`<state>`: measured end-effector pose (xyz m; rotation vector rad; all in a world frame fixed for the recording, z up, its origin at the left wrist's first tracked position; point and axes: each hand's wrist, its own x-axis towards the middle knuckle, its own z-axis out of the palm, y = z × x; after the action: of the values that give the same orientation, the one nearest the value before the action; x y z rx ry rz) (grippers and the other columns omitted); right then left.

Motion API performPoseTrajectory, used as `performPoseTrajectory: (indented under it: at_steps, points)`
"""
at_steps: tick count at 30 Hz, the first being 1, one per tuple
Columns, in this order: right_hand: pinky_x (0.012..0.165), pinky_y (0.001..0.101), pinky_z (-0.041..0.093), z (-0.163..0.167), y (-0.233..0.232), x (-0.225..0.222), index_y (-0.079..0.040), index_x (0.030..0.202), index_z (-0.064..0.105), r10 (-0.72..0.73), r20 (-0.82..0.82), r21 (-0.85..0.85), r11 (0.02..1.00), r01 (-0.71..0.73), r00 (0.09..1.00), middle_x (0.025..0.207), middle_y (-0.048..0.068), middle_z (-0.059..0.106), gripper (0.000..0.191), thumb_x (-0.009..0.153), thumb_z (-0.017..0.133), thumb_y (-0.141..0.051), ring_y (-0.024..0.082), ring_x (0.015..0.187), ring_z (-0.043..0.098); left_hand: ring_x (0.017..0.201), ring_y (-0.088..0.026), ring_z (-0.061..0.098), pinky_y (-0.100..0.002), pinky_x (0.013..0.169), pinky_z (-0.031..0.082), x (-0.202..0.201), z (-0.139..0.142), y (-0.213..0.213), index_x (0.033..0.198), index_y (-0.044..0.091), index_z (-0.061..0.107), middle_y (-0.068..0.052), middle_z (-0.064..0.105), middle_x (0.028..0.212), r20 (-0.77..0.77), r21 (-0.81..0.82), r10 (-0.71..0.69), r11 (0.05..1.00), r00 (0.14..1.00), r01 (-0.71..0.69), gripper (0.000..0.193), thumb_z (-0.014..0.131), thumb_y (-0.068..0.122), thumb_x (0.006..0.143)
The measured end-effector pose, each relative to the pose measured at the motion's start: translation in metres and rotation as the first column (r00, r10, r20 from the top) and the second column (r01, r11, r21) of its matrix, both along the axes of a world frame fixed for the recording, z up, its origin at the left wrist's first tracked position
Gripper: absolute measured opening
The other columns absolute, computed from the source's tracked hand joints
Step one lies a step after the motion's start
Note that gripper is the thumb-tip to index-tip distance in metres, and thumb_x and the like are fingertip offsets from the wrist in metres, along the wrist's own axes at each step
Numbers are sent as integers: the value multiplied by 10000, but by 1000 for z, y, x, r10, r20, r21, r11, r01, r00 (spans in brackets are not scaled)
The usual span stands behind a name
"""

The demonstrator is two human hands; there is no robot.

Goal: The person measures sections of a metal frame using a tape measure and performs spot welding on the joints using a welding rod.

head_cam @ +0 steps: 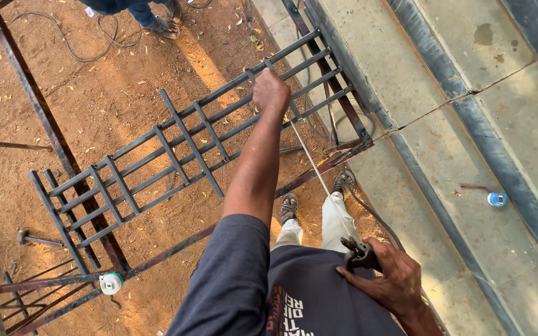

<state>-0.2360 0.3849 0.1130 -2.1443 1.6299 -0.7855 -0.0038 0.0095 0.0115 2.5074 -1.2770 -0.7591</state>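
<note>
Grille [188, 140], a dark steel panel of parallel bars and short cross-pieces, lies tilted on a steel frame [63, 155] above red dirt, and it is the largest item in hand. Left hand [270, 91] reaches out at arm's length and is closed in a fist on the grille's upper bar, pinning one end of a thin pale rod [319, 174] there. Right hand [388, 277], held close to the body, has its fingers wrapped around a dark holder [357, 254] that clamps the rod's near end (a cable [375, 214] trails from it towards the ground). Judged step: positioning the rod against the grille; the next move would call for steadying the far end while the holder stays aligned. Smaller items: a white-and-green round tape [111, 283] sits on the frame at lower left, and a blue-and-white round tape [497, 199] lies on the concrete steps [468, 124] at right. A hammer [35, 238] rests on the dirt.
</note>
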Motion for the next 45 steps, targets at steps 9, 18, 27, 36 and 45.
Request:
performPoseTrajectory:
  at_steps: [9,18,27,36,45]
  points:
    - [689,379,593,-7,5,7,-49,1180,607,-32,-47,57,998,35,998,923,102,749,809,563,940,-453,241,770,740,903,-226,748,-380,663,634,-4,2,2,1061,137,760,-107,759,1029,69,39,-65,997,996,62,139,708,158,934]
    - [665,385,595,-21,8,7,-41,1205,593,-8,-36,75,997,11,999,938,115,747,829,590,927,-484,255,790,747,723,-122,700,-306,514,589,-3,3,-2,1085,159,742,-69,744,897,50,116,-79,991,996,73,147,718,189,943]
    - [649,390,593,-25,6,12,-45,1198,572,-11,-49,61,998,14,999,925,120,734,813,610,923,-483,262,779,742,986,-287,731,-448,780,605,-1,8,4,1100,142,734,-102,744,1087,39,-47,-39,998,998,41,184,590,167,987]
    - [690,410,586,-29,10,16,-40,1202,568,-26,-60,69,997,30,998,938,138,728,840,601,910,-518,290,787,735,834,-233,745,-401,625,604,-1,2,-1,1054,167,740,-79,742,940,129,18,-89,996,988,88,218,535,234,1021]
    - [707,404,589,-32,15,17,-52,1213,573,-42,-63,64,997,46,997,927,129,740,830,616,899,-529,283,793,743,581,-94,601,-274,464,499,0,4,-7,991,152,686,-10,671,752,81,161,-136,979,987,122,171,639,316,984]
